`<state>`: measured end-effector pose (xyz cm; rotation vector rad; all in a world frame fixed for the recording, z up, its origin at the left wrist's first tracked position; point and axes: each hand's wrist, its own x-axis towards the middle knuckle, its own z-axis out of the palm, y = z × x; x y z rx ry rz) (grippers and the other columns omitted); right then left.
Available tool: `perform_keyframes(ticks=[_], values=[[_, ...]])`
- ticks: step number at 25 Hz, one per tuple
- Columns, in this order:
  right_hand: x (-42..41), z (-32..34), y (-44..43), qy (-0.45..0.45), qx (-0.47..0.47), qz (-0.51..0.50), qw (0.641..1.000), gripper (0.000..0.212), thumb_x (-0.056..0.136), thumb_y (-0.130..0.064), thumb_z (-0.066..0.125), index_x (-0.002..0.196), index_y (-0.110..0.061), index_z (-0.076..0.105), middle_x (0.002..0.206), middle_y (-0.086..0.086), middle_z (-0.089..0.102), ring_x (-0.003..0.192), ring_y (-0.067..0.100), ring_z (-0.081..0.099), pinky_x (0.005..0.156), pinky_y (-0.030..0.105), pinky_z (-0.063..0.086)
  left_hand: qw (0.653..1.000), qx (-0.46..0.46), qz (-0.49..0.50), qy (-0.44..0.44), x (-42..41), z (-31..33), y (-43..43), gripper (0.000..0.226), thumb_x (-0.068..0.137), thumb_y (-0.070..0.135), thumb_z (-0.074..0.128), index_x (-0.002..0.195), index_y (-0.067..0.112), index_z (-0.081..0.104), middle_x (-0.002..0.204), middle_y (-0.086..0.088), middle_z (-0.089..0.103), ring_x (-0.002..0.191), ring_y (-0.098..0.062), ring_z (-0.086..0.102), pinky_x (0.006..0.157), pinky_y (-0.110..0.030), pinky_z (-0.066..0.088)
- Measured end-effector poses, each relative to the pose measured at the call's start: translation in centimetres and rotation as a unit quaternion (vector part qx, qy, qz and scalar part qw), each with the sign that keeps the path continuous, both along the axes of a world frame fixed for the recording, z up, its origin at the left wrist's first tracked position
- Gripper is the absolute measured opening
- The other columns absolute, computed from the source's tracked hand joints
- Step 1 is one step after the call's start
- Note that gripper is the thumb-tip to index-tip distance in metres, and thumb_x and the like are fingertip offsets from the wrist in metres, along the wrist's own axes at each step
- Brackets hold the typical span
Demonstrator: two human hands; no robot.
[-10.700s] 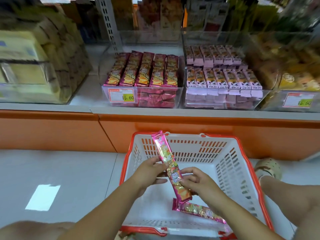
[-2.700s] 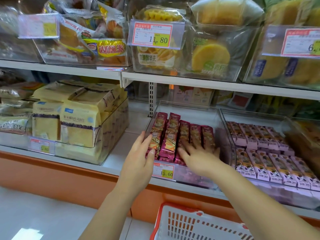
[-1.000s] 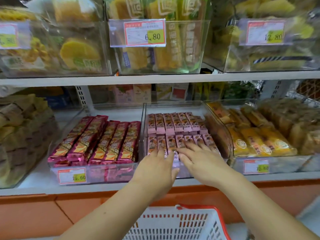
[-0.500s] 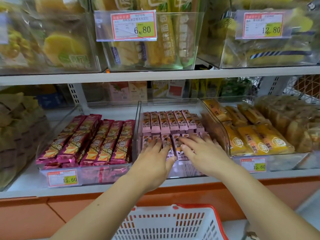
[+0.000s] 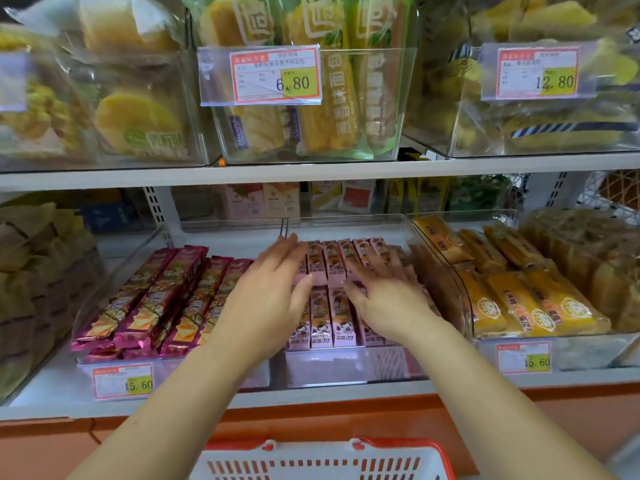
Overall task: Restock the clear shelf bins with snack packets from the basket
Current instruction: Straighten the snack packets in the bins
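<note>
Both my hands lie flat inside the middle clear bin [image 5: 346, 370] on the lower shelf, on rows of pale pink snack packets [image 5: 332, 317]. My left hand [image 5: 273, 296] has straight fingers reaching toward the bin's back left. My right hand [image 5: 384, 292] spreads its fingers over the packets on the right side. Neither hand holds anything. To the left, a clear bin [image 5: 104, 296] holds long magenta packets [image 5: 156, 299]. The white basket with a red rim [image 5: 322, 460] sits below at the bottom edge; its inside is hidden.
A clear bin of orange-yellow packets [image 5: 512, 299] stands to the right, tan bags [image 5: 38, 271] to the left. The upper shelf [image 5: 311, 169] carries clear bins of yellow cakes [image 5: 304, 98] with price tags. An orange base panel [image 5: 519, 420] runs below the shelf.
Both hands have slid further back over the pale pink packets in the middle bin within the last second. Earlier they pressed on the magenta packets in the left bin.
</note>
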<state>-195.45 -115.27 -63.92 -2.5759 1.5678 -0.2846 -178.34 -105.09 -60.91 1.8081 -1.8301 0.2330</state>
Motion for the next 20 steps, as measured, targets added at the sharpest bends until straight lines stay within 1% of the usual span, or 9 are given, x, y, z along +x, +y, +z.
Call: perform_keyframes(ticks=[2, 4, 6, 8, 10, 12, 14, 17, 20], values=[[1.0, -0.7, -1.3, 0.013, 0.008, 0.007, 1.0, 0.058, 0.096, -0.061, 0.019, 0.15, -0.045, 0.008, 0.162, -0.005, -0.007, 0.147, 0.031, -0.017, 0.116, 0.055, -0.005, 0.998, 0.046, 0.01, 0.029, 1.8, -1.4, -0.3, 0.055, 0.099, 0.043, 0.035, 0.151, 0.03, 0.022, 0.159, 0.009, 0.018, 0.146, -0.009, 0.012, 0.113, -0.021, 0.008], [1.3, -1.1, -2.2, 0.032, 0.023, 0.006, 0.999, 0.059, 0.095, -0.064, 0.018, 0.15, -0.047, 0.007, 0.162, -0.006, -0.007, 0.147, 0.031, -0.016, 0.116, 0.056, -0.004, 0.997, 0.064, -0.003, 0.044, 2.8, -2.5, -0.8, 0.054, 0.1, 0.043, 0.034, 0.151, 0.034, 0.019, 0.159, 0.011, 0.018, 0.146, -0.006, 0.011, 0.112, -0.018, 0.007], [1.3, -0.9, -2.9, 0.039, 0.049, -0.008, 0.998, 0.058, 0.095, -0.065, 0.016, 0.149, -0.048, 0.006, 0.162, -0.007, -0.007, 0.148, 0.029, -0.014, 0.115, 0.056, -0.001, 0.996, 0.068, -0.016, 0.048, 3.2, -3.0, -1.1, 0.051, 0.101, 0.04, 0.032, 0.151, 0.033, 0.024, 0.158, 0.014, 0.02, 0.145, -0.002, 0.012, 0.109, -0.012, 0.004], [1.3, -0.6, -3.1, 0.046, 0.042, -0.024, 0.998, 0.057, 0.095, -0.065, 0.013, 0.149, -0.049, 0.006, 0.162, -0.007, -0.005, 0.148, 0.028, -0.01, 0.116, 0.058, 0.0, 0.996, 0.065, -0.023, 0.057, 3.3, -3.3, -1.1, 0.049, 0.101, 0.038, 0.031, 0.15, 0.03, 0.029, 0.157, 0.015, 0.021, 0.144, 0.0, 0.013, 0.109, -0.01, 0.003], [1.9, -0.2, -2.8, 0.043, -0.005, -0.009, 0.999, 0.056, 0.095, -0.063, 0.012, 0.149, -0.048, 0.003, 0.162, -0.007, -0.005, 0.148, 0.029, -0.011, 0.116, 0.059, -0.005, 0.996, 0.067, -0.03, 0.06, 3.2, -3.3, -1.0, 0.049, 0.101, 0.038, 0.031, 0.15, 0.029, 0.03, 0.156, 0.017, 0.02, 0.144, 0.001, 0.012, 0.11, -0.011, 0.004], [3.0, -0.2, -2.1, 0.033, -0.034, 0.032, 0.998, 0.056, 0.096, -0.062, 0.014, 0.149, -0.048, 0.0, 0.162, -0.008, -0.009, 0.148, 0.028, -0.015, 0.115, 0.058, -0.01, 0.995, 0.067, -0.034, 0.06, 3.2, -3.3, -0.9, 0.05, 0.102, 0.038, 0.031, 0.15, 0.028, 0.028, 0.156, 0.017, 0.019, 0.144, 0.001, 0.012, 0.108, -0.009, 0.003], [4.1, -0.7, -1.7, 0.039, -0.027, 0.054, 0.997, 0.056, 0.098, -0.058, 0.018, 0.15, -0.044, 0.001, 0.161, -0.009, -0.01, 0.147, 0.026, -0.018, 0.114, 0.059, -0.013, 0.995, 0.063, -0.036, 0.065, 3.2, -3.4, -0.9, 0.049, 0.102, 0.037, 0.031, 0.15, 0.028, 0.028, 0.157, 0.015, 0.019, 0.144, 0.0, 0.011, 0.108, -0.008, 0.003], [4.6, -1.4, -2.0, 0.053, 0.007, 0.054, 0.997, 0.059, 0.1, -0.053, 0.02, 0.153, -0.037, 0.0, 0.161, -0.008, -0.015, 0.146, 0.022, -0.023, 0.113, 0.059, -0.012, 0.994, 0.069, -0.036, 0.078, 3.2, -3.6, -0.9, 0.049, 0.102, 0.037, 0.031, 0.151, 0.029, 0.027, 0.157, 0.016, 0.018, 0.144, 0.0, 0.012, 0.11, -0.011, 0.007], [5.0, -1.2, -2.2, 0.042, 0.007, 0.053, 0.998, 0.059, 0.099, -0.054, 0.018, 0.152, -0.039, -0.004, 0.161, -0.009, -0.014, 0.147, 0.022, -0.021, 0.113, 0.058, -0.012, 0.993, 0.067, -0.038, 0.085, 3.3, -3.7, -0.9, 0.049, 0.102, 0.038, 0.031, 0.15, 0.03, 0.027, 0.157, 0.016, 0.019, 0.144, -0.001, 0.014, 0.111, -0.014, 0.011]])
